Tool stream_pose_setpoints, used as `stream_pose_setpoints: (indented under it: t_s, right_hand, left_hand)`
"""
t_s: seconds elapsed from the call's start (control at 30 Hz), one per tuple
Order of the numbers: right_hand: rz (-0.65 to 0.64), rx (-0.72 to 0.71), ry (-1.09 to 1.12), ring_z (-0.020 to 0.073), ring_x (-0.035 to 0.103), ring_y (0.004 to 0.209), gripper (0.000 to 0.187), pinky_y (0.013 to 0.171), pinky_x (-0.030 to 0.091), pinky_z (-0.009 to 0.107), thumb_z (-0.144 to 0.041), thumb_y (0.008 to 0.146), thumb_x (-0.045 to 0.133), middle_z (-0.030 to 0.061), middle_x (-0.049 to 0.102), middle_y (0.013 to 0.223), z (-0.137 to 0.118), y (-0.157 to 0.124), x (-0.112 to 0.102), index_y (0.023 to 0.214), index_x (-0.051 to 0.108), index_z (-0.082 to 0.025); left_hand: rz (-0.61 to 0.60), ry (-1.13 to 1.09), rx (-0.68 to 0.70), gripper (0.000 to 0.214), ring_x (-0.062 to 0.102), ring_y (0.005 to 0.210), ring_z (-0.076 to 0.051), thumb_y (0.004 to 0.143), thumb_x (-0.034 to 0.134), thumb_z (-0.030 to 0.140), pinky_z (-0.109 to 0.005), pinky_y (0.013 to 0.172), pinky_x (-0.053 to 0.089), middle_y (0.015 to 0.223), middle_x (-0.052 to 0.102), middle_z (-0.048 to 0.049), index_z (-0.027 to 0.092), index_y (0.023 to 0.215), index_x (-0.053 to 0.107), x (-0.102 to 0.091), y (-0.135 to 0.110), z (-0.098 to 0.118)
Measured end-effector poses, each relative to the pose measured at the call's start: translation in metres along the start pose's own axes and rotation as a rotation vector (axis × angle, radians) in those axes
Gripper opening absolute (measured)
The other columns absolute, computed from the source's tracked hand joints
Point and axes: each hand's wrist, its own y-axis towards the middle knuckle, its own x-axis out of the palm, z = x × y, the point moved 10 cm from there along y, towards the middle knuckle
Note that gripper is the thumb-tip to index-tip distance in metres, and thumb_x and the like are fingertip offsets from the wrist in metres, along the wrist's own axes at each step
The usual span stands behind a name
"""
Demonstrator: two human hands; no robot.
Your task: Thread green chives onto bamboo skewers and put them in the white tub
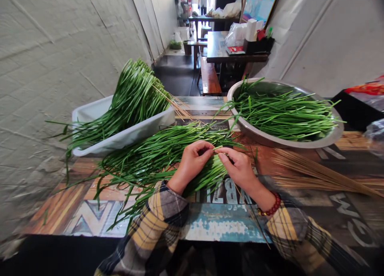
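A single head-worn camera looks forward and down at close range over the left hand [194, 161], right hand [241, 169] and bench [216, 225], floor [174, 74] stretching beyond.

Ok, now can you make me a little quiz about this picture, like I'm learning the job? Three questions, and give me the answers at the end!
1. What can you see between the fingertips of the left hand and the right hand?
2. Which wrist wears the red bead bracelet?
A) the left
B) the right
C) both
3. True or false: the round bowl holds long green stalks.

Key:
1. A pale-green stalk end.
2. B
3. True
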Motion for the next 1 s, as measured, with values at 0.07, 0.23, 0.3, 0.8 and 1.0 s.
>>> stream_pose_setpoints:
  t_s: [0.07,0.23,0.3,0.8,1.0]
  right_hand:
    - [0.0,0.003,0.004,0.0193,0.07,0.083,0.023,0.077,0.053,0.029,-0.027,0.092,0.049,0.0053,0.076,0.094,0.0,0.0,0.0,0.097,0.07,-0.019]
    - [-0.002,0.011,0.013,0.0196,0.071,0.082,0.023,0.078,0.054,0.03,-0.026,0.091,0.05,0.0059,0.076,0.094,0.001,0.0,0.0,0.097,0.071,-0.018]
    - [-0.004,0.01,0.014,0.0197,0.071,0.083,0.023,0.078,0.054,0.03,-0.026,0.09,0.05,0.0059,0.076,0.094,0.002,0.0,0.001,0.096,0.071,-0.018]
    - [-0.026,0.051,0.0,0.0166,0.066,0.069,0.024,0.067,0.049,0.026,-0.028,0.09,0.05,0.0047,0.074,0.082,0.005,0.001,0.002,0.092,0.071,-0.017]
    - [-0.009,0.1,0.003,0.0138,0.056,0.059,0.025,0.058,0.042,0.024,-0.034,0.089,0.052,0.0019,0.066,0.072,0.013,0.0,0.001,0.096,0.068,-0.015]
  left_hand:
    - [-0.001,0.02,0.018,0.007,0.058,0.071,-0.013,0.078,0.063,0.018,-0.023,0.068,0.046,0.075,0.066,-0.0026,0.014,0.076,0.068,0.0,0.0,0.002]
    - [0.005,0.054,0.044,0.008,0.059,0.071,-0.013,0.079,0.062,0.016,-0.023,0.067,0.046,0.075,0.066,-0.0024,0.014,0.076,0.069,-0.001,-0.001,0.004]
    - [0.003,0.064,0.054,0.008,0.059,0.071,-0.013,0.079,0.062,0.016,-0.023,0.067,0.046,0.075,0.066,-0.0023,0.014,0.076,0.069,-0.001,-0.001,0.005]
    - [-0.011,0.158,0.145,0.008,0.057,0.068,-0.013,0.08,0.062,0.018,-0.023,0.063,0.044,0.071,0.063,-0.001,0.016,0.074,0.067,0.0,-0.001,0.018]
    - [-0.001,0.133,0.067,0.009,0.058,0.069,-0.013,0.08,0.059,0.017,-0.023,0.065,0.045,0.074,0.067,-0.0022,0.015,0.077,0.067,-0.001,-0.001,0.01]
